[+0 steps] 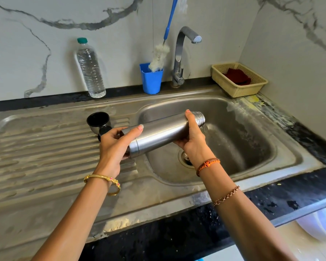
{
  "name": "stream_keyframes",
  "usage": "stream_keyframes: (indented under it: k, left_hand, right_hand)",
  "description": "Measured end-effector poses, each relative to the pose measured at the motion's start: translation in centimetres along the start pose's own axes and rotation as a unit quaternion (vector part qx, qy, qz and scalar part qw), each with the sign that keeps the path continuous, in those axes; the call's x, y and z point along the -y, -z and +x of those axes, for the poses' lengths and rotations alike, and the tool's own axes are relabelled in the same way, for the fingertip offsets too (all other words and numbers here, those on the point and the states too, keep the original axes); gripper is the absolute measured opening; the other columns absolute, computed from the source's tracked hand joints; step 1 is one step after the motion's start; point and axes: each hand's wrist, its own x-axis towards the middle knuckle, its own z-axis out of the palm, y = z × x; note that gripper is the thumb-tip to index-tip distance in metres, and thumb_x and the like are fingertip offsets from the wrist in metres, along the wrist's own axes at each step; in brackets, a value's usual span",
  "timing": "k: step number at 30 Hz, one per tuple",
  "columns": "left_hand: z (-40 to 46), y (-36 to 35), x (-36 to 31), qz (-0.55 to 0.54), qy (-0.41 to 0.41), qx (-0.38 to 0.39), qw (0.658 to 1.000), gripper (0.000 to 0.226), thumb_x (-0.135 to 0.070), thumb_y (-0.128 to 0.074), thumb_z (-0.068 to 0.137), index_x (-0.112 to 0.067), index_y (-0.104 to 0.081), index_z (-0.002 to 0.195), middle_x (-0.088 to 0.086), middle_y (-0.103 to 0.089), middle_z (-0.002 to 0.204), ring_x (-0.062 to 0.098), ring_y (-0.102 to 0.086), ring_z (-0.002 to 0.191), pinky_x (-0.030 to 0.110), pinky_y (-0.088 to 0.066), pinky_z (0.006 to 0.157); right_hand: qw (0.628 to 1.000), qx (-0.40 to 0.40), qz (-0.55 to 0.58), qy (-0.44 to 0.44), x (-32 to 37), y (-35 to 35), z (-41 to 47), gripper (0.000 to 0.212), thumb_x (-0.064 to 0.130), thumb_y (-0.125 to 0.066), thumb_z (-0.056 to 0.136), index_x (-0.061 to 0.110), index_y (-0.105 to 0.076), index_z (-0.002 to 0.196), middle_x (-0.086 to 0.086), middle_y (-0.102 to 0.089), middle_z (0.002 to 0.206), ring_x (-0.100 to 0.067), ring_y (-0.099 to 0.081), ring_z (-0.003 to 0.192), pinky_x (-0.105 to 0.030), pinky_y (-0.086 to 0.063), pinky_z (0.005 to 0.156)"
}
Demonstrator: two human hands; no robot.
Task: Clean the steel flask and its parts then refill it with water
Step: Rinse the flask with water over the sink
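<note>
The steel flask (164, 131) lies almost level over the sink basin (252, 132), its open threaded mouth pointing right, and a thin stream of water runs from it. My left hand (115, 146) grips its base end. My right hand (191, 135) grips it near the neck. The flask's steel cup (98, 121), black inside, stands on the ribbed drainboard (45, 151) behind my left hand. A small black stopper (103, 132) lies beside the cup, partly hidden by my hand.
A clear water bottle (90, 70) stands at the back wall. A blue cup (151, 80) holds a blue-handled bottle brush (159, 56). The tap (181, 53) is beside it, not running. A yellow basket (239, 80) with a red cloth sits at the back right.
</note>
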Motion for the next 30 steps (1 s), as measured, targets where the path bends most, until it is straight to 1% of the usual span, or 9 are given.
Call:
stream_keyframes:
  k: [2,5,9,13,18,21,23,25,30]
  left_hand:
    - [0.2,0.0,0.1,0.006,0.000,-0.004,1.000,0.029,-0.038,-0.078,0.068,-0.017,-0.064,0.082,0.003,-0.061,0.084,0.018,-0.059,0.083,0.027,-0.045,0.061]
    - [0.4,-0.2,0.3,0.016,-0.011,-0.005,1.000,0.039,-0.041,-0.079,0.065,-0.012,-0.064,0.086,0.005,-0.057,0.081,0.018,-0.054,0.077,0.029,-0.044,0.060]
    - [0.4,-0.5,0.2,0.027,-0.026,-0.010,0.999,0.052,-0.044,-0.078,0.063,-0.004,-0.064,0.093,0.003,-0.056,0.077,0.016,-0.052,0.073,0.029,-0.042,0.059]
    - [0.5,-0.8,0.0,0.049,-0.026,-0.024,0.998,0.031,-0.043,-0.078,0.066,-0.019,-0.058,0.067,-0.005,-0.054,0.067,0.013,-0.051,0.070,0.027,-0.042,0.060]
    - [0.3,-1.5,-0.8,0.070,-0.066,-0.033,0.995,0.034,-0.053,-0.079,0.052,-0.031,-0.055,0.045,-0.017,-0.044,0.043,0.011,-0.043,0.056,0.026,-0.034,0.053]
    - [0.2,-2.3,-1.6,0.095,-0.109,-0.039,0.989,0.039,-0.065,-0.072,0.041,-0.032,-0.061,0.061,-0.017,-0.052,0.056,0.012,-0.051,0.064,0.028,-0.039,0.059]
    - [0.0,-2.9,-2.3,0.138,-0.136,-0.039,0.980,0.043,-0.063,-0.075,0.048,-0.030,-0.061,0.072,-0.015,-0.056,0.067,0.010,-0.055,0.072,0.025,-0.041,0.063]
    - [-0.5,-3.7,-3.2,0.200,-0.159,-0.036,0.966,0.034,-0.054,-0.077,0.061,-0.031,-0.058,0.076,-0.018,-0.055,0.071,0.007,-0.054,0.075,0.021,-0.043,0.061]
    - [-0.8,-5.9,-4.9,0.300,-0.216,-0.013,0.929,0.033,-0.054,-0.074,0.065,-0.031,-0.058,0.082,-0.013,-0.058,0.080,0.009,-0.053,0.082,0.022,-0.039,0.062]
  right_hand:
    - [1.000,-0.003,0.006,-0.008,-0.1,0.1,0.4,0.083,0.034,-0.083,0.063,0.008,-0.039,0.128,-0.016,-0.056,0.118,-0.033,-0.059,0.098,-0.049,-0.056,0.067]
    - [1.000,-0.004,0.015,-0.015,-0.3,0.3,0.8,0.086,0.035,-0.085,0.060,0.010,-0.039,0.129,-0.015,-0.056,0.117,-0.034,-0.060,0.096,-0.049,-0.057,0.066]
    - [1.000,0.003,0.022,-0.016,-0.4,0.5,1.1,0.080,0.036,-0.084,0.062,0.008,-0.044,0.126,-0.015,-0.058,0.116,-0.033,-0.060,0.099,-0.049,-0.057,0.068]
    - [0.999,0.012,0.036,-0.028,-0.4,0.7,1.3,0.073,0.035,-0.082,0.066,0.006,-0.047,0.123,-0.016,-0.058,0.117,-0.033,-0.060,0.099,-0.051,-0.056,0.074]
    - [0.997,0.016,0.059,-0.050,-0.2,0.8,1.0,0.055,0.035,-0.076,0.074,0.008,-0.048,0.112,-0.014,-0.058,0.102,-0.031,-0.059,0.087,-0.046,-0.053,0.070]
    - [0.994,0.022,0.090,-0.062,-0.4,0.9,0.8,0.048,0.038,-0.072,0.077,0.007,-0.048,0.104,-0.013,-0.056,0.087,-0.028,-0.058,0.074,-0.042,-0.053,0.071]
    - [0.992,0.022,0.108,-0.067,-0.4,1.1,0.7,0.044,0.041,-0.070,0.078,0.007,-0.050,0.099,-0.013,-0.056,0.084,-0.027,-0.058,0.072,-0.041,-0.052,0.072]
    - [0.990,0.017,0.124,-0.072,-0.4,1.3,0.9,0.042,0.043,-0.068,0.079,0.007,-0.051,0.094,-0.012,-0.056,0.084,-0.026,-0.057,0.071,-0.041,-0.052,0.073]
    - [0.983,0.002,0.165,-0.083,-0.6,2.0,1.7,0.051,0.048,-0.063,0.080,0.007,-0.053,0.108,-0.012,-0.058,0.086,-0.026,-0.059,0.076,-0.040,-0.051,0.073]
